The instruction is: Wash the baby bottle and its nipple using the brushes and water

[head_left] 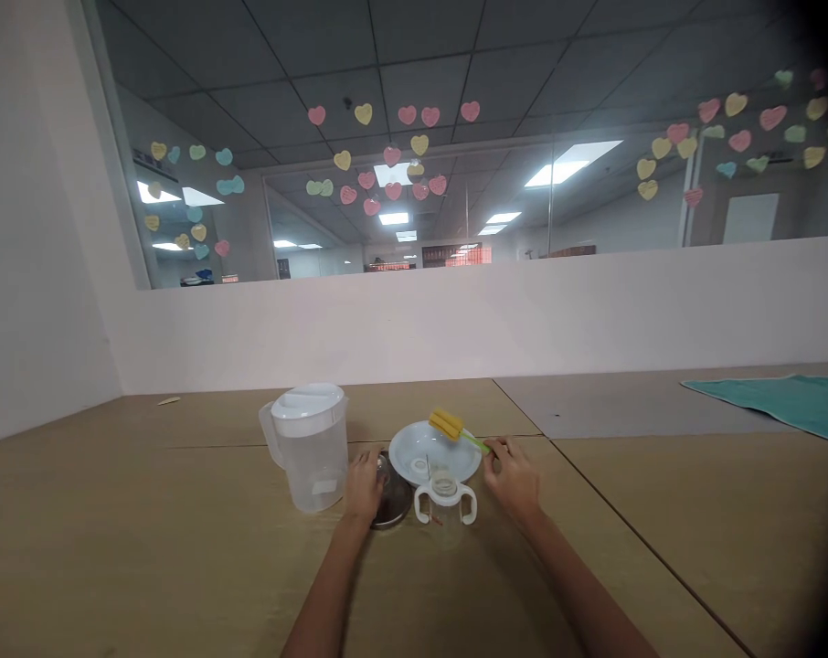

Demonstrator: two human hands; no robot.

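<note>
My right hand (512,477) is closed around the green handle of a sponge bottle brush (447,424). The yellow sponge head is over the far rim of a white bowl (400,451). A small white part (419,469) lies in that bowl. In front stands a clear baby bottle (445,523) with two white side handles and an uncapped top. My left hand (363,486) is at a dark round metal dish (393,501), fingers curled beside something shiny that I cannot make out. Left of it stands a clear plastic pitcher (313,457) with a white lid.
A wooden table (181,548) carries everything, with seams between its panels. A teal cloth (784,402) lies at the far right. Behind rises a white wall (387,329) below a window with heart-shaped sticky notes (393,155). A small yellowish scrap (169,400) lies at the back left.
</note>
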